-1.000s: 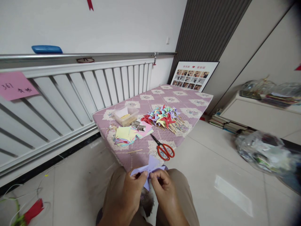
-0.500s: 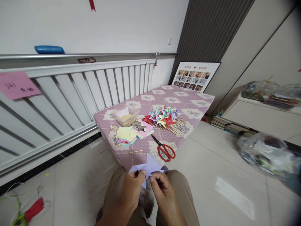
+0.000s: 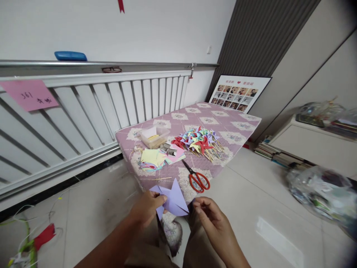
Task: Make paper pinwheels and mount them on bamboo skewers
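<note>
My left hand [image 3: 152, 204] pinches a light purple paper pinwheel [image 3: 175, 201] by its left part, above my lap at the table's near edge. Its blades spread to the right and look partly unfolded. My right hand [image 3: 210, 216] is just right of the paper, apart from it, thumb and forefinger pressed together; anything between them is too small to make out. Beyond the paper lie red-handled scissors [image 3: 198, 181] and a thin wooden stick [image 3: 161, 178]. A stack of coloured paper pieces [image 3: 150, 159] sits near the table's left edge.
Finished pinwheels [image 3: 199, 141] on sticks are piled mid-table on the patterned cloth [image 3: 192, 110]. A plastic tub [image 3: 154, 136] and a small box of metal bits [image 3: 171, 152] stand to their left. A radiator [image 3: 145, 96] lines the left; plastic bags [image 3: 320, 197] lie on the floor at right.
My right hand has left the pinwheel and moved to the right. My left hand still holds it, and its blades now look more spread. The view has shifted slightly.
</note>
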Demonstrator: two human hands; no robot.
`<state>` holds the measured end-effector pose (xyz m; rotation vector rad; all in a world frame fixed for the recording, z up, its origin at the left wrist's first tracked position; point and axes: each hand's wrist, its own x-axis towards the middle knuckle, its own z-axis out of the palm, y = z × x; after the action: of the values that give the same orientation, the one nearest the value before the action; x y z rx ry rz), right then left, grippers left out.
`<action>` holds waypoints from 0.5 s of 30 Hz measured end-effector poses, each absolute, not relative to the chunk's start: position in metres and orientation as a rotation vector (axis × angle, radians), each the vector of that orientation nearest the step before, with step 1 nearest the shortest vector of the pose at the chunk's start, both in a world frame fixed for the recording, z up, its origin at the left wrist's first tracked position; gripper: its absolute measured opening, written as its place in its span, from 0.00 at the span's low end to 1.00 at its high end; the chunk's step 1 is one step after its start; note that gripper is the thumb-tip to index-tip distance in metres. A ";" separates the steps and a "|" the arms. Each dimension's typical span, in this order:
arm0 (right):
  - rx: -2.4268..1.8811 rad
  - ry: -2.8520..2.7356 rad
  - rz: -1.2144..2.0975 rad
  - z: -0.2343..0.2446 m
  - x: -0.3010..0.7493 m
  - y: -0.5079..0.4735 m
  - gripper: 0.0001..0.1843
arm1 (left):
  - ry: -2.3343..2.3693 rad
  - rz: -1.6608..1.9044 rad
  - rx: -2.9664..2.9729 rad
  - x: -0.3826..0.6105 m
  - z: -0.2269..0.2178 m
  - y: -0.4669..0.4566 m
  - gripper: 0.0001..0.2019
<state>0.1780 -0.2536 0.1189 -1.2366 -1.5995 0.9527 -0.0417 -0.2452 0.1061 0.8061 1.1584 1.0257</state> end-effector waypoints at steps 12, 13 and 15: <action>-0.866 -2.171 0.853 0.153 0.165 -0.257 0.13 | 1.076 0.755 1.112 -0.058 0.147 -0.245 0.07; -0.861 -2.173 0.885 0.154 0.165 -0.256 0.11 | 1.079 0.750 1.133 -0.058 0.148 -0.245 0.07; -0.867 -2.154 0.955 0.155 0.165 -0.255 0.07 | 1.085 0.741 1.199 -0.059 0.148 -0.245 0.08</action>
<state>0.1653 -0.2552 0.1546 -0.8669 -2.1544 0.9553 -0.0595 -0.2446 0.1484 1.1987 1.0849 0.7405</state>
